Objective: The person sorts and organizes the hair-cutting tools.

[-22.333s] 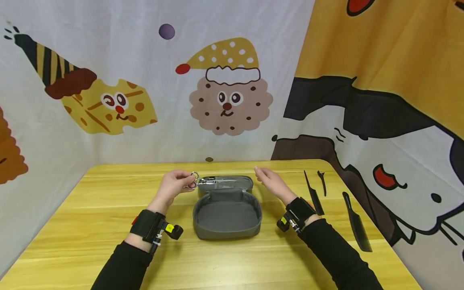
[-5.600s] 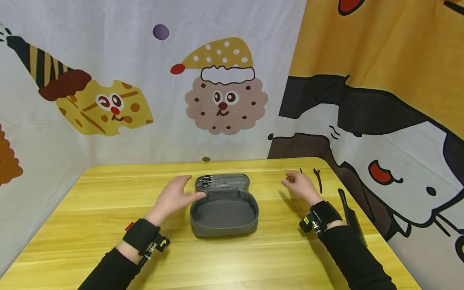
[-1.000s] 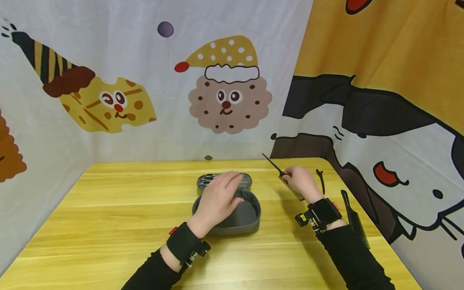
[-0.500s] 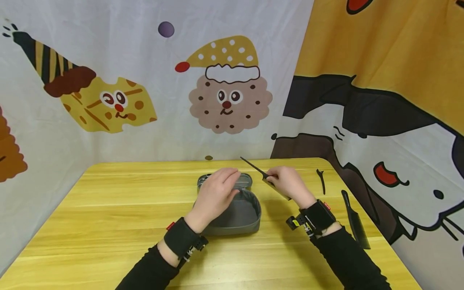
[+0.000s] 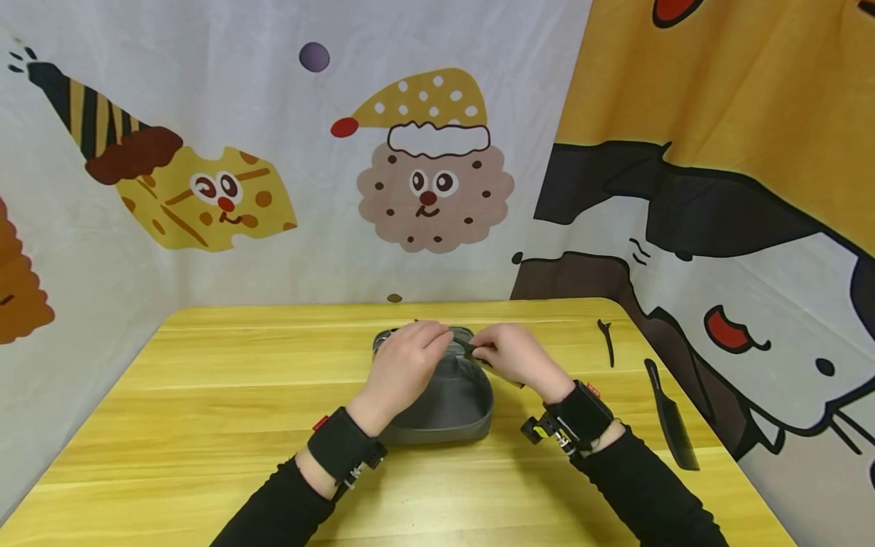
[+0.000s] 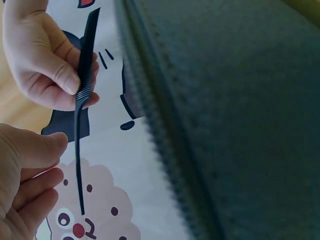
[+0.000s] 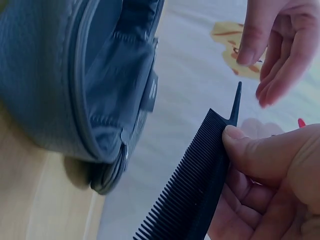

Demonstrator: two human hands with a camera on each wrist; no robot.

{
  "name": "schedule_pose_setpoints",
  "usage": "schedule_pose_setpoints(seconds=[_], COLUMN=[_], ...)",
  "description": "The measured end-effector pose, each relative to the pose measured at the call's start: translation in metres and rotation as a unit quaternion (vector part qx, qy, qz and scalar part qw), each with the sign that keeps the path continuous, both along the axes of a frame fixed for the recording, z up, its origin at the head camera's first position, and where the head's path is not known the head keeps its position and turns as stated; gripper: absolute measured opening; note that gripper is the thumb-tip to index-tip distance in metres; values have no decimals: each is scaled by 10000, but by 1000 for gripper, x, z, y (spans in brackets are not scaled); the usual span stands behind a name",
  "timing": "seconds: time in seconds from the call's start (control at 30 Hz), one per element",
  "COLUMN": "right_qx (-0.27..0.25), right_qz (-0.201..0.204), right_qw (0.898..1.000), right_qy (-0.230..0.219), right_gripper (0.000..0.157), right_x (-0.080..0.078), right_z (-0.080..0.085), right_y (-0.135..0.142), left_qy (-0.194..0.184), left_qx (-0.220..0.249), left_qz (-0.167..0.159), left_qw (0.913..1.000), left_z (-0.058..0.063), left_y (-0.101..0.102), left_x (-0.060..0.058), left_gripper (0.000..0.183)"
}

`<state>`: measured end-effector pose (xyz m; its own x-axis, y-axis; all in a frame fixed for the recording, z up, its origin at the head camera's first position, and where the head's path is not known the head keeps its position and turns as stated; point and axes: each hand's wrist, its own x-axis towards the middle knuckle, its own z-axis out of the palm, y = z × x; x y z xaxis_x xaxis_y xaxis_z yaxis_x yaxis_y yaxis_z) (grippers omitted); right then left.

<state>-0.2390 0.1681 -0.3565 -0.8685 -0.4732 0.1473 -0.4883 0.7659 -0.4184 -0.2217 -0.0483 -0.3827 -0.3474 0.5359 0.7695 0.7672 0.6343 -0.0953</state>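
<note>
My right hand [image 5: 516, 355] pinches a black rat-tail comb [image 7: 192, 185] between thumb and fingers, where the teeth meet the thin tail. In the left wrist view, the tail of this comb [image 6: 78, 150] extends past the left fingertips, apart from them. My left hand [image 5: 408, 365] is raised over the grey zippered case [image 5: 444, 434], fingers fairly straight, thumb apart, holding nothing. The case stands unzipped with its lid [image 5: 463, 333] laid back. Both hands cover much of that lid, and only a bit of the metal scissors [image 5: 384, 335] shows at its left end.
A slim black piece with a forked end [image 5: 607, 343], perhaps a hair clip, lies on the wooden table [image 5: 205, 395] at the back right. Nearer the right edge lies a wide black handled comb [image 5: 673, 425]. A printed curtain [image 5: 314, 190] hangs behind the table.
Over the last second my right hand has carried the rat-tail comb leftward from the table's right side to the case lid. My left hand has barely moved. Earlier, it held scissors at the lid.
</note>
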Motion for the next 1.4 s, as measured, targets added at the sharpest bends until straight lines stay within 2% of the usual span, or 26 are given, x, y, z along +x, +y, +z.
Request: schedule_pose_setpoints(seconds=[0.33,0.47,0.57,0.77,1.03,1.4], right_qx=[11,49,47,27,215,340], right_qz=[359,508,598,742,905,969], right_qw=[9991,9983,9977,9968,9957,9946], right_qy=[-242,-287,-311,-310,29,115], right_gripper=[13,12,12,11,11,12], right_x=[7,9,9,8,9,9], right_z=[1,0,-1,-2,-5,-6], right_y=[-14,-17,-19,-22,-26,-30], left_qy=[197,352,424,474,495,327], left_qx=[-430,-652,-715,-746,-705,-666], left_qz=[141,286,320,356,455,498], left_qw=[9988,9968,9960,9955,9952,9960], left_z=[-9,-10,-10,-12,-14,-15], left_y=[-3,-3,-3,-4,-6,-9], left_x=[0,1,2,3,3,5], left_gripper=[13,6,8,15,20,21])
